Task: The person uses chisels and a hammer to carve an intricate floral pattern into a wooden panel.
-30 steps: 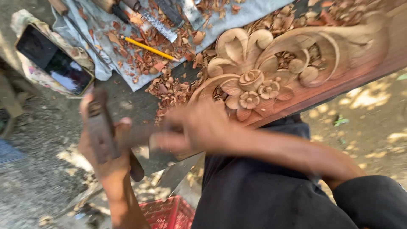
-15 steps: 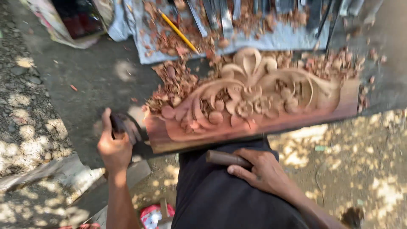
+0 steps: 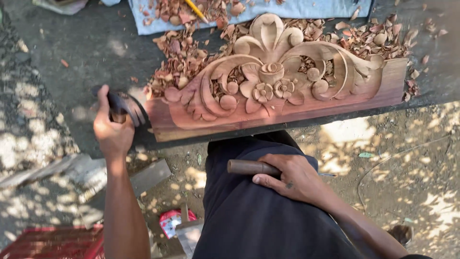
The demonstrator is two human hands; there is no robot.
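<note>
A pause in carving: left hand [image 3: 112, 129] gripped a mallet [image 3: 125, 106] at the carved panel's [image 3: 278, 91] nine o'clock; right hand [image 3: 292, 178] closed around a chisel [image 3: 251, 167], needing repositioning.

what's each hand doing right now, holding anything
Left hand: closed around a dark mallet at the left end of the carved wooden panel.
Right hand: closed on a wooden-handled chisel, resting on the lap.

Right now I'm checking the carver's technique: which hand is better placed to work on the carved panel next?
Left. The left hand holds a dark tool against the carved panel; the right hand rests on the lap holding a wooden-handled tool.
</note>
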